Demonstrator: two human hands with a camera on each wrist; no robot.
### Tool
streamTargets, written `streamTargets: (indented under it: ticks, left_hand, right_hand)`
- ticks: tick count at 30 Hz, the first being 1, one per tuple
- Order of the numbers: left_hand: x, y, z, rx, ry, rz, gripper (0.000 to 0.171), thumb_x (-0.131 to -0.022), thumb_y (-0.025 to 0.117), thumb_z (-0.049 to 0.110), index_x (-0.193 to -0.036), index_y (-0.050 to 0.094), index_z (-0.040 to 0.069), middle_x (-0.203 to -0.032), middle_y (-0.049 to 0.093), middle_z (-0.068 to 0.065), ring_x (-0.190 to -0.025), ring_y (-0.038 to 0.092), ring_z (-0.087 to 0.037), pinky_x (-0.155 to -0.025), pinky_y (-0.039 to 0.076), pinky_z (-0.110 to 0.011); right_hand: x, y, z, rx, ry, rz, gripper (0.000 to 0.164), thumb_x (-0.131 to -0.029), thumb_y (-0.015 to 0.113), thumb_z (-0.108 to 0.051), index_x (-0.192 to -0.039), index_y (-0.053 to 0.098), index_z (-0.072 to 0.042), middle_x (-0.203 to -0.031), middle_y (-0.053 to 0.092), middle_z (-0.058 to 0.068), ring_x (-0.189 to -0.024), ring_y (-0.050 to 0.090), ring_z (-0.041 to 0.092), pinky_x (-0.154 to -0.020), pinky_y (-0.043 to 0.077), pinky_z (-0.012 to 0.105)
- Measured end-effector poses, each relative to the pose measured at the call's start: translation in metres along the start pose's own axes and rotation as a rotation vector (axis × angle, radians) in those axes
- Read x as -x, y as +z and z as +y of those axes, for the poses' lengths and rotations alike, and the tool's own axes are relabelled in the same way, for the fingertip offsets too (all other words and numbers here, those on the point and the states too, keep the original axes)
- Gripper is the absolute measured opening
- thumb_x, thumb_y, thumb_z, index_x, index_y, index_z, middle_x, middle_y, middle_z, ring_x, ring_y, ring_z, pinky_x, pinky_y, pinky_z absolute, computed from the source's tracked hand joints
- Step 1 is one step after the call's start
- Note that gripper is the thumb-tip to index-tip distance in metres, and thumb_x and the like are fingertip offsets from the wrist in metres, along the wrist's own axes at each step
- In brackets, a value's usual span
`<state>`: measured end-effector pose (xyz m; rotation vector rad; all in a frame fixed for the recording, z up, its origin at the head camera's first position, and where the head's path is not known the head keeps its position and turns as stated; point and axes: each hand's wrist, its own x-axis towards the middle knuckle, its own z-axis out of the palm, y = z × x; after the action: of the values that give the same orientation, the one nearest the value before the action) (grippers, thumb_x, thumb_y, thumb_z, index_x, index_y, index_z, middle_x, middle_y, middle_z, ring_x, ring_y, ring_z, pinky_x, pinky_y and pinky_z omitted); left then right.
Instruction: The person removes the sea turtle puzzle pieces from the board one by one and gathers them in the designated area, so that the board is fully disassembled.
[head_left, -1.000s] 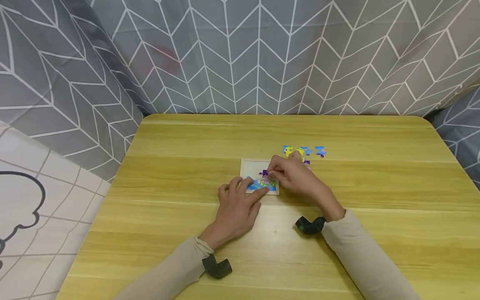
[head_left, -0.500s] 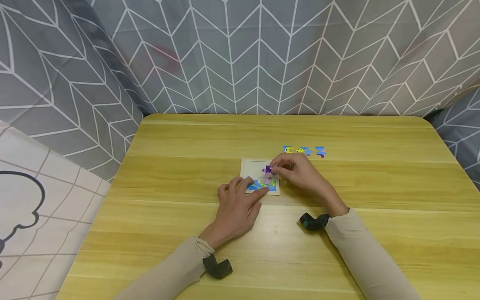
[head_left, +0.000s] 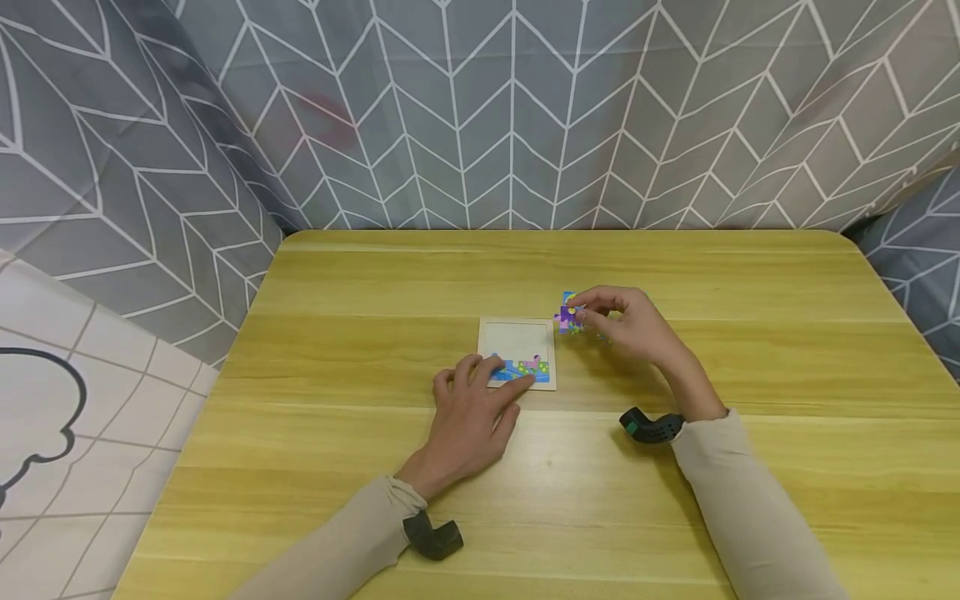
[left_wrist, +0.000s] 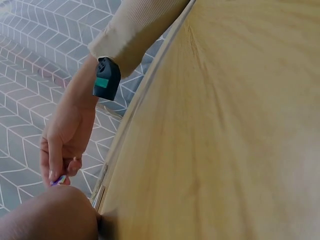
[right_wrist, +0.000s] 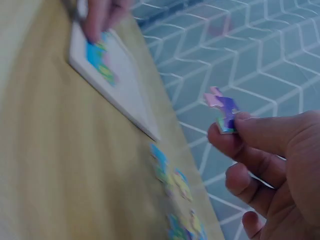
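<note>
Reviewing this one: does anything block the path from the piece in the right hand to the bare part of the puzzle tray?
Nothing visible does. The purple piece, pinched by the right hand, faces the puzzle tray's bare upper part; the left hand reaches only its lower area.

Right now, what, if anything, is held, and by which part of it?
A pink-and-purple puzzle piece, pinched at its purple side by the right hand's fingers.
</note>
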<state>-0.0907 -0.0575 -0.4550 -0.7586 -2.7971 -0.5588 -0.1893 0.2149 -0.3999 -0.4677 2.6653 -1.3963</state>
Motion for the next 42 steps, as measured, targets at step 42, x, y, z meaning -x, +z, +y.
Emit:
streamTargets:
  ticks: [42]
  left_hand:
    - [0.0, 0.001, 0.0, 0.037, -0.017, -0.002, 0.037, -0.103, 0.055, 0.032, -0.138, 0.063, 0.039, -0.142, 0.053, -0.004, -0.132, 0.039, -0.031, -0.102, 0.026, -0.059]
  right_hand:
    - [0.027, -0.072, 0.068, 0.053, 0.199, -0.025, 0.024, -0.096, 0.071, -0.016, -0.112, 0.071, 0.001, -0.084, 0.069, -0.01, -0.076, 0.058, 0.006, -0.066, 0.047, 0.022]
